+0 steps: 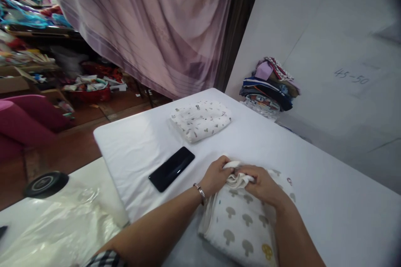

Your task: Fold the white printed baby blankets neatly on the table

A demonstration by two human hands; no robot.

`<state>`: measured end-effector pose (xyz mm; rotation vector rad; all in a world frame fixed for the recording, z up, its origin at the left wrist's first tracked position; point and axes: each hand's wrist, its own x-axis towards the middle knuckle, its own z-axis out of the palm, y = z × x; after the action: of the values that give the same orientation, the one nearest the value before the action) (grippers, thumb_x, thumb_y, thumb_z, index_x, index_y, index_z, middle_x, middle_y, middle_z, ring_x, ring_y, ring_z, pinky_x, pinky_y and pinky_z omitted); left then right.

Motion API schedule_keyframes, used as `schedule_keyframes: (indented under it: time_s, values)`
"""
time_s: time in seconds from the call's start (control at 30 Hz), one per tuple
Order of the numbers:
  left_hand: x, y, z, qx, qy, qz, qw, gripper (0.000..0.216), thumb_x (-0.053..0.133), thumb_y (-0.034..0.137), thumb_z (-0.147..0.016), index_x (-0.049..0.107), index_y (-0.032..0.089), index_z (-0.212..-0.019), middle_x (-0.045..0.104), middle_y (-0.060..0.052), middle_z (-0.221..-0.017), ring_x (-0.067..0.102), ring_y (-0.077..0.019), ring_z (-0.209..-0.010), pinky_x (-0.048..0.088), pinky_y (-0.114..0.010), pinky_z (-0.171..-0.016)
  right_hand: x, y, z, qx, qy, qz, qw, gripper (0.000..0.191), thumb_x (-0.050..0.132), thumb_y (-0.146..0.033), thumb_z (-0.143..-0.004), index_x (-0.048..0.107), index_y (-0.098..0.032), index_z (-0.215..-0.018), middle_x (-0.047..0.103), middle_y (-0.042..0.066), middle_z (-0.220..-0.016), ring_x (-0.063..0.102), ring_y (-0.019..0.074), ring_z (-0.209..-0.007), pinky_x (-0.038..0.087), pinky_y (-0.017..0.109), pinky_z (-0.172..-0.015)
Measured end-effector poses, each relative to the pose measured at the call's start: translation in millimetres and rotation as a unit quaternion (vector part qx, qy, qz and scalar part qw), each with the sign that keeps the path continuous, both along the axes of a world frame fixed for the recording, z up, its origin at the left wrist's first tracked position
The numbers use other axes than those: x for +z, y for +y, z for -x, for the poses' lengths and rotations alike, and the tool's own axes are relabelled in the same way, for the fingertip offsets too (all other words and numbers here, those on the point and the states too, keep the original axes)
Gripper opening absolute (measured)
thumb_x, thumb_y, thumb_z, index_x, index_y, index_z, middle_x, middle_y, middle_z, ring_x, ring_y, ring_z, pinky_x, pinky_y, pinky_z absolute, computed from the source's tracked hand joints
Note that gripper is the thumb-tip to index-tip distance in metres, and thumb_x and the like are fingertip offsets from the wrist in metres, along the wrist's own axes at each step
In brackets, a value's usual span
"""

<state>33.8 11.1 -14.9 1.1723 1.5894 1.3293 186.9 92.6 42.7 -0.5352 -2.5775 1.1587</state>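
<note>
A folded white cloth with grey mushroom prints lies on the white-covered table close in front of me. Both my hands meet at its far edge, where the fabric is bunched up. My left hand is closed on the bunched edge, fingers curled into it. Beside it, my right hand pinches the same gathered fabric. Farther back rests a second folded cloth, white with small prints, which neither hand touches. A black phone lies left of my left hand.
On the lower left, a clear plastic bag and a round black object sit on another white surface. A pink curtain hangs beyond the table. At the right wall stands a stack of folded clothes.
</note>
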Motion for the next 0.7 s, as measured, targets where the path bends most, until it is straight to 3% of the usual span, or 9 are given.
schedule_keyframes:
  time_s: [0.33,0.6,0.7]
  values:
    - [6.7,-7,-3,0.002,0.052,-0.021,0.998,0.015,0.047,0.03,-0.083,0.056,0.02,-0.09,0.058,0.003,-0.074,0.05,-0.0122,-0.068,0.04,-0.023,-0.065,-5.5,1,3,-0.038,0.04,-0.07,0.996,0.029,0.048,-0.008,-0.067,0.062,-0.022,-0.088,0.063,0.005,-0.092,0.056,0.0218,-0.09,0.045,0.034,-0.078]
    - [-2.4,3,-2,0.02,-0.13,-0.012,0.991,0.016,0.056,0.034,-0.076,0.05,0.019,-0.079,0.053,0.004,-0.069,0.046,-0.011,-0.065,0.039,-0.024,-0.062,-18.6,3,1,-0.061,0.037,-0.083,0.994,0.036,0.05,-0.01,-0.069,0.061,-0.023,-0.101,0.064,0.005,-0.1,0.057,0.0219,-0.092,0.046,0.037,-0.083]
    - [-3.1,5,-3,0.033,-0.136,-0.005,0.99,0.015,0.056,0.032,-0.074,0.05,0.019,-0.079,0.053,0.004,-0.068,0.046,-0.0111,-0.064,0.038,-0.024,-0.062,-21.0,2,1,-0.081,0.04,-0.093,0.992,0.037,0.051,-0.012,-0.071,0.061,-0.024,-0.104,0.064,0.004,-0.102,0.058,0.0221,-0.094,0.046,0.037,-0.084]
